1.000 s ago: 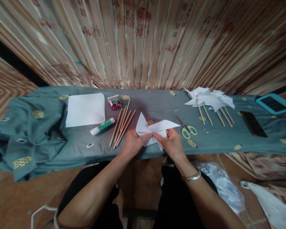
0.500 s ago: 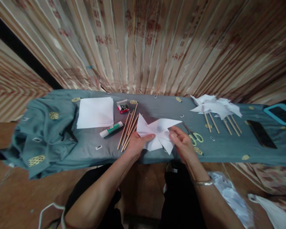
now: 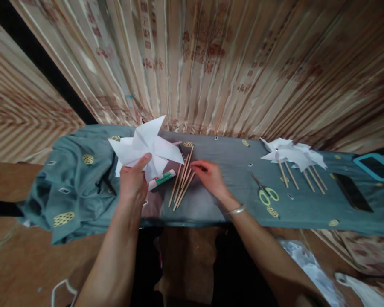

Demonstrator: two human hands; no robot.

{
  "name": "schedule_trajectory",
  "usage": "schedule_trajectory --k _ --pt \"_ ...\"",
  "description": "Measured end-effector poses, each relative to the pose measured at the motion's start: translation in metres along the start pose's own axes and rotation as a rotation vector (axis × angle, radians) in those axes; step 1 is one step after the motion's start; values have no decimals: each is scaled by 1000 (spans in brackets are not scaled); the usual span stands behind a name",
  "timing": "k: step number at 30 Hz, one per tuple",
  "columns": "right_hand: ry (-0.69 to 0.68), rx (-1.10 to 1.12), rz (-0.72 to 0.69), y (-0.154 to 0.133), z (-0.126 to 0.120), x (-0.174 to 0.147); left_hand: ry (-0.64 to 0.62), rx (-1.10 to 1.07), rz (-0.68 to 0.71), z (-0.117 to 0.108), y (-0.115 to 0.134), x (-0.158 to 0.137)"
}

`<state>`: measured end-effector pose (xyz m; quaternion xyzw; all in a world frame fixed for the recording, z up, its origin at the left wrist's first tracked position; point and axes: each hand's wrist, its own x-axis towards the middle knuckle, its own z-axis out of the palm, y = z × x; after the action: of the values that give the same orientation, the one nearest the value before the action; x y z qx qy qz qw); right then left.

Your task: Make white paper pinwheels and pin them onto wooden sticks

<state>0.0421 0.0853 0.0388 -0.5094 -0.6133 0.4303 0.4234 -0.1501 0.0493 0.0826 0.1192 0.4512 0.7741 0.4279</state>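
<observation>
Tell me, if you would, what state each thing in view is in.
Left hand, closed on the paper pinwheel
Paper pinwheel, folded, no stick visible
Right hand, at the wooden sticks, grip unclear
Wooden sticks, lying loosely bunched
Glue stick, on its side
Scissors, lying flat, blades apparently closed
Mounted pinwheels, on sticks, lying down
Phone, lying flat, dark
Blue-framed device, screen dark

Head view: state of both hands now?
Left hand: grip closed on the white paper pinwheel.
Right hand: at the wooden sticks, partly curled; can't tell if it holds one.
</observation>
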Motion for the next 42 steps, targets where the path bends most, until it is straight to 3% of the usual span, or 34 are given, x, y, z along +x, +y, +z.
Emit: schedule_trajectory --k 3,7,12,23,35,42 --pt "-177 -619 -193 -17 19 35 36 -27 23 -5 9 5" --pt "-241 -803 -228 -28 40 66 95 -53 21 -6 15 8" --pt "-301 -971 -226 -33 55 77 86 -33 49 -7 13 9" --pt "-455 -1141 -220 -54 56 76 77 -18 48 -6 9 8" --pt "-486 -1148 -281 -65 55 69 25 -14 35 -5 1 7" --pt "-474 -1111 -306 -56 58 83 12 -23 18 -1 -1 4"
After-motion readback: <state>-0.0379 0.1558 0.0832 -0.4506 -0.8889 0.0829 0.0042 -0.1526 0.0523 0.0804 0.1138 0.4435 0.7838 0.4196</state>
